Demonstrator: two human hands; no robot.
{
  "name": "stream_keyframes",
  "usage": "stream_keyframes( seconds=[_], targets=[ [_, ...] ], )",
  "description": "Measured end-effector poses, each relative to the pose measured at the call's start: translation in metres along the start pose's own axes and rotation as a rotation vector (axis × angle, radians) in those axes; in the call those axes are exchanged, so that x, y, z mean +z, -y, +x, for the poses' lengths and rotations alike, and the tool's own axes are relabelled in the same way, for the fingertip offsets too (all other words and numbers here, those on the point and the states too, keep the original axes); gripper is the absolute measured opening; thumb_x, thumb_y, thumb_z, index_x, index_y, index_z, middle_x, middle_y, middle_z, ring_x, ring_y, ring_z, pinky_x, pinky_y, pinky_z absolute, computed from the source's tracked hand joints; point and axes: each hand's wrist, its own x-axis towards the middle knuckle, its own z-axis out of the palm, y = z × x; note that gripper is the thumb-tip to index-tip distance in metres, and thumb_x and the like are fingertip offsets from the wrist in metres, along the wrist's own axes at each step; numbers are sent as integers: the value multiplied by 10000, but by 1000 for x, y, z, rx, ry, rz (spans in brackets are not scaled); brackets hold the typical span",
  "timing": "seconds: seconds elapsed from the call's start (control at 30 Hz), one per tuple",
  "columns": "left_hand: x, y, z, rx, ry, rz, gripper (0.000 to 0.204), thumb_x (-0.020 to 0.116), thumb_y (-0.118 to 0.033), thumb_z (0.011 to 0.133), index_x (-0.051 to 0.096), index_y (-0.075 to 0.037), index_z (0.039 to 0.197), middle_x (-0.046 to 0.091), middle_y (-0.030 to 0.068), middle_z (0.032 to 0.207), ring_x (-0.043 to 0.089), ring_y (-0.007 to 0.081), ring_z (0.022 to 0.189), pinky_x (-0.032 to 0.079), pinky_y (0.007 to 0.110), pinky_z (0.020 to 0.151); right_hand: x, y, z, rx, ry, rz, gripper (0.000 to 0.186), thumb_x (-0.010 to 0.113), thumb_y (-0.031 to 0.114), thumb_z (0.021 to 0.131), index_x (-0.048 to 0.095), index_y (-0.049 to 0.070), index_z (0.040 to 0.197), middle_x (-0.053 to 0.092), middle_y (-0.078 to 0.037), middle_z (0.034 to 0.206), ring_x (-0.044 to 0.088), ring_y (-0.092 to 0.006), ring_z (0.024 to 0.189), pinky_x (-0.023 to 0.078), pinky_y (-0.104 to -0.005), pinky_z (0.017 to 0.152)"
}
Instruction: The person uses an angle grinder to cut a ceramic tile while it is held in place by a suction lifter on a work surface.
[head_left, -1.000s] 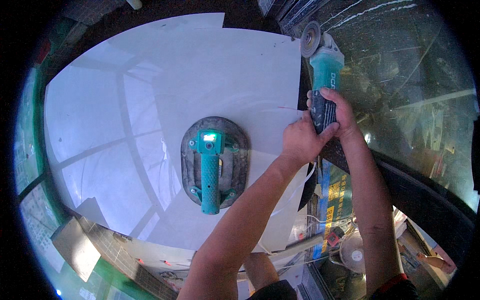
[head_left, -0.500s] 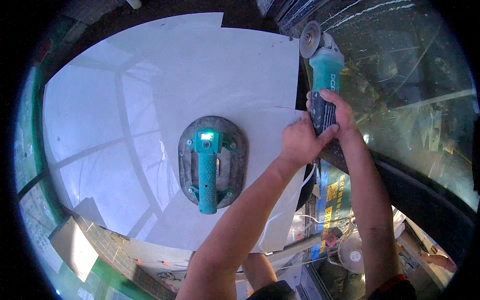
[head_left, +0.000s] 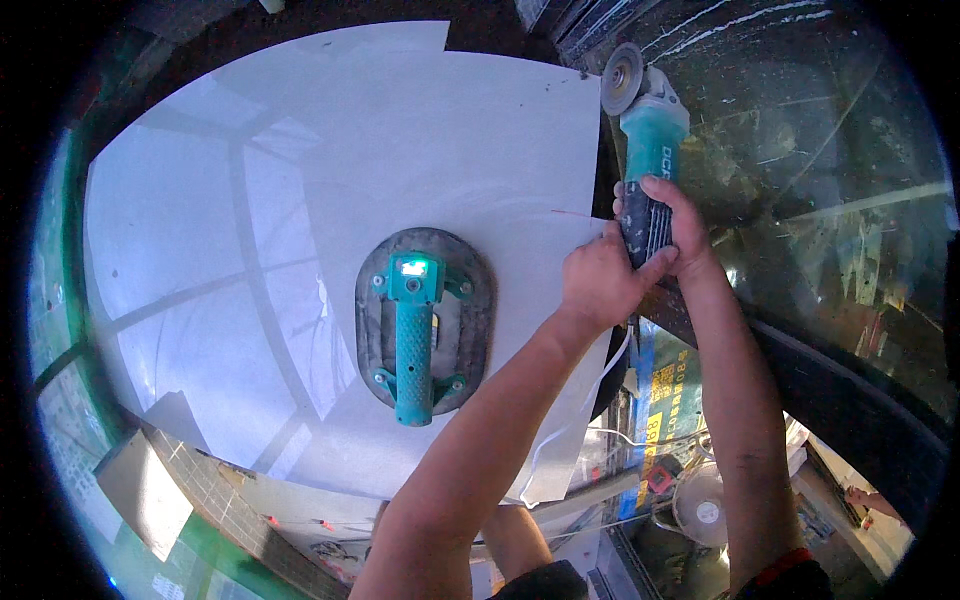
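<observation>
Both hands grip a teal and black angle grinder along the right edge of a large glossy white slab. My right hand wraps the dark body from the right. Lower down, my left hand closes round its rear end from the left. The grinder points away from me, its disc tilted up at the far end beside the slab's right edge. I cannot tell whether the disc touches the slab. On the slab, left of my left forearm, sits a suction lifter with a teal handle and a lit display.
A dark beam runs down the right side, beside a dark glossy panel. A white cord trails below the grinder over the slab's edge. A round white bucket or lid lies below. Another person's hand shows at lower right.
My hands and the grinder stay nearly where they were. The view has shifted very slightly. At lower right, the other person's hand has moved a little.
</observation>
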Motion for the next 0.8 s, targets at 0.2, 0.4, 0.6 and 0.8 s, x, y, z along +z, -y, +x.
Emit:
stream_keyframes(
  seconds=[0.2, 0.4, 0.6, 0.8],
  targets=[
    [0, -4, 1, -6, 19, -4, 706, 599, -644, 814, 540, 35, 999, 668, 242, 819, 663, 412, 798, 522, 481, 721, -3, 2, 0, 1, -11, -11, 368, 653, 347, 850, 638, 15, 1009, 677, -93, 845, 659, -187, 707, 553, -309, 658],
    [-1, -3, 1, -6, -2, -4, 710, 607, -648, 806, 550, 35, 994, 669, 243, 824, 664, 409, 800, 524, 482, 728, 2, 3, -1, -3, -10, -30, 369, 658, 344, 839, 640, 15, 1006, 676, -92, 836, 659, -188, 705, 552, -309, 655],
    [-3, -3, 1, -22, 21, 1, 725, 594, -655, 808, 552, 41, 1006, 670, 246, 834, 664, 409, 814, 522, 478, 745, 2, 4, -1, 0, -4, -28, 365, 657, 339, 843, 641, 12, 1004, 675, -97, 846, 657, -191, 710, 550, -316, 667],
    [-2, -4, 0, -14, 16, -1, 740, 577, -668, 812, 551, 45, 1010, 671, 245, 836, 665, 406, 815, 522, 477, 748, -1, 5, -2, 0, 6, -19, 356, 649, 323, 858, 640, 5, 1019, 673, -102, 855, 656, -195, 722, 549, -318, 679]
  ],
)
